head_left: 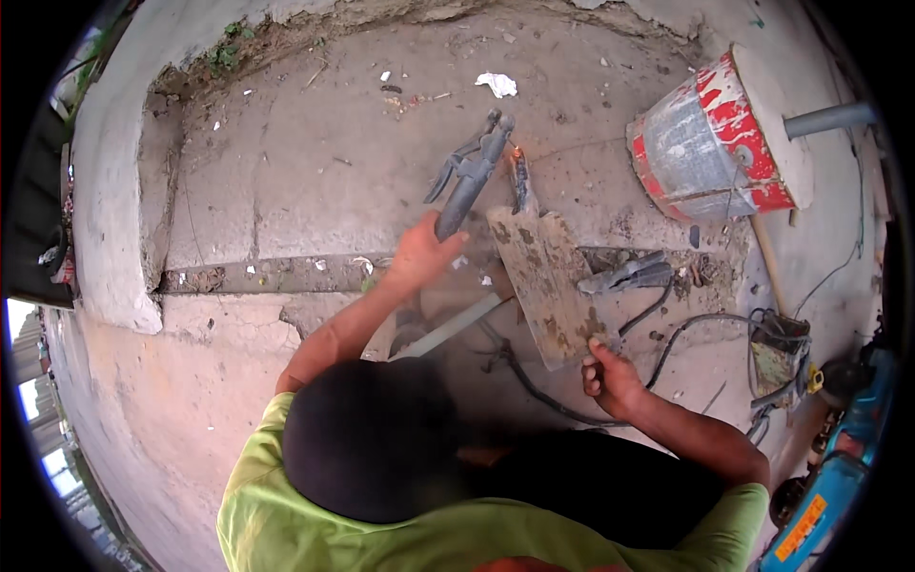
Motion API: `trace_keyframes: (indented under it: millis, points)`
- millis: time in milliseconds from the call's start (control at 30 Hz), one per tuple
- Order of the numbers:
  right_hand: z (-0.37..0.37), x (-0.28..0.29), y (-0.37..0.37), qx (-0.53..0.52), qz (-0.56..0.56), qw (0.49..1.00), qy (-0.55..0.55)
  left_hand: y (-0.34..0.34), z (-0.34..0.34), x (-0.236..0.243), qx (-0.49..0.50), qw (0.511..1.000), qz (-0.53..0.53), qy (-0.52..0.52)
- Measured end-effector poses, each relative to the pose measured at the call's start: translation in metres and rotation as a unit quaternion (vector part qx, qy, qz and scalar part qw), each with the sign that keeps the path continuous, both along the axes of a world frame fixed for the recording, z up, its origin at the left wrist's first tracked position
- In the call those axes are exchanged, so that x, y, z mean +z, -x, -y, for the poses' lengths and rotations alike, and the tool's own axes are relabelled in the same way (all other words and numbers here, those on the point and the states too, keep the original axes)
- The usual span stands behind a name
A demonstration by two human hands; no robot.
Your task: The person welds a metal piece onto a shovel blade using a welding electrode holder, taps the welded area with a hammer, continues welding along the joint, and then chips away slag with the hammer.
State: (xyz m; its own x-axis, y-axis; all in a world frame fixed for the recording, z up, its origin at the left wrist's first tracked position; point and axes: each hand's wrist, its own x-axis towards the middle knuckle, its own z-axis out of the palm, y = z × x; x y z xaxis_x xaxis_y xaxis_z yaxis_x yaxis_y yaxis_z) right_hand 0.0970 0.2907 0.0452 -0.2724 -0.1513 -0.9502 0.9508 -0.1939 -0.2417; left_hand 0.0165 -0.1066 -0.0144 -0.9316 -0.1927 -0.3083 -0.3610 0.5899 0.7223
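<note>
My left hand (426,250) is closed round the grey handle of a welding electrode holder (469,186), its jaw end raised beside the blade's narrow end. No electrode can be made out in the jaws. A flat, rust-stained shovel blade (545,276) lies tilted in front of me, and its dark socket (521,186) glows orange at the tip. At the blade's near edge, my right hand (610,378) pinches the corner between thumb and curled fingers. A grey grounding clamp (624,275) sits against the blade's right edge; whether it bites the metal is unclear.
Black cable (696,322) loops across the ground on the right. A pale tube (453,324) lies between my arms. A red-and-white bucket (710,143) with a pipe lies tipped at far right, near a wooden handle (767,262), a worn metal box (780,357) and a blue machine (829,477).
</note>
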Motion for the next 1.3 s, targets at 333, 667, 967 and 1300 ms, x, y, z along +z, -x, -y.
trace_keyframes:
  millis: [333,667,967,1300]
  points:
    - [0.001,0.002,0.002,0.002,-0.002,1.0,0.007,0.001,-0.003,0.016,0.0,1.0,0.016,-0.014]
    - [-0.015,-0.022,-0.011,-0.013,-0.029,0.999,0.036,-0.003,0.01,-0.035,-0.147,0.975,-0.128,0.107]
    - [-0.003,-0.002,0.001,0.018,0.002,1.0,0.023,-0.003,0.0,0.001,-0.014,1.0,0.012,0.001]
    - [-0.007,-0.014,-0.006,-0.004,-0.011,1.0,0.01,-0.014,0.02,-0.049,-0.082,0.988,-0.127,-0.016]
